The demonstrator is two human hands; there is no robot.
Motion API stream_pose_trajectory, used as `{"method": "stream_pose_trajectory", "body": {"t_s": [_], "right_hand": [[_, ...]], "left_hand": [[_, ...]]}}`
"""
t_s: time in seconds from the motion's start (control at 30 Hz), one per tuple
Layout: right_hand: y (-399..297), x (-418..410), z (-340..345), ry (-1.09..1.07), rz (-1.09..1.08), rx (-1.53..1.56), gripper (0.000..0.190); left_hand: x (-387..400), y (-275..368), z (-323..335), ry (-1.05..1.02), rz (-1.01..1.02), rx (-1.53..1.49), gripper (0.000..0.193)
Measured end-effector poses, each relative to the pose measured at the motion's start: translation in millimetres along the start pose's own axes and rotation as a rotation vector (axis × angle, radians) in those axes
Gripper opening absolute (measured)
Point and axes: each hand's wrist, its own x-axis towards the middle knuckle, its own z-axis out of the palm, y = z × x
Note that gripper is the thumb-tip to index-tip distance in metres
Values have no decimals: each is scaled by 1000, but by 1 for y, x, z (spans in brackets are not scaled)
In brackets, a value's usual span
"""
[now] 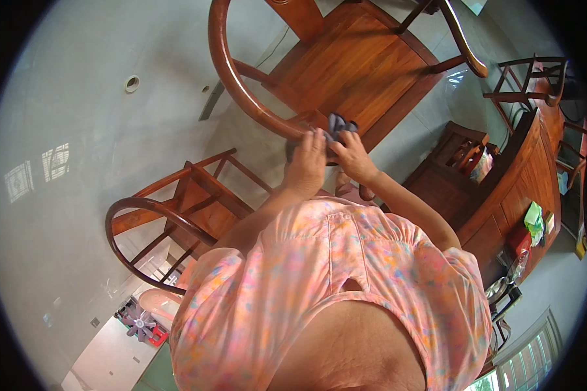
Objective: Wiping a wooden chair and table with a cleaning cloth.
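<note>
A wooden armchair with a broad plank seat and a glossy, curved top rail stands before me. At the near end of that rail, my left hand lies over the wood with its fingers close together; its fingertips and what is under the palm are partly hidden. Close beside it, my right hand grips a bunched dark grey cloth, part of which sticks up past the fingers. The cloth is against the rail end.
A second wooden armchair stands at left. To the right are a dark wooden chair and a long wooden table bearing a green packet. A roll of tape lies on the glossy tiled floor. A fan is at lower left.
</note>
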Motion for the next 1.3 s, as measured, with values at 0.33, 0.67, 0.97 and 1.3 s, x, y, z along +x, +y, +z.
{"method": "stream_pose_trajectory", "body": {"t_s": [0.33, 0.67, 0.97, 1.3], "right_hand": [[3, -6, 0, 20, 36, -106, 35], [24, -13, 4, -19, 45, 33, 44], [9, -153, 32, 282, 436, 142, 37], [-9, 17, -1, 89, 68, -138, 37]], "left_hand": [[24, -18, -19, -22, 215, 90, 37], [21, -13, 3, 56, 251, -61, 39], [20, 68, 49, -122, 530, -199, 37], [21, -42, -29, -89, 291, 37, 39]]}}
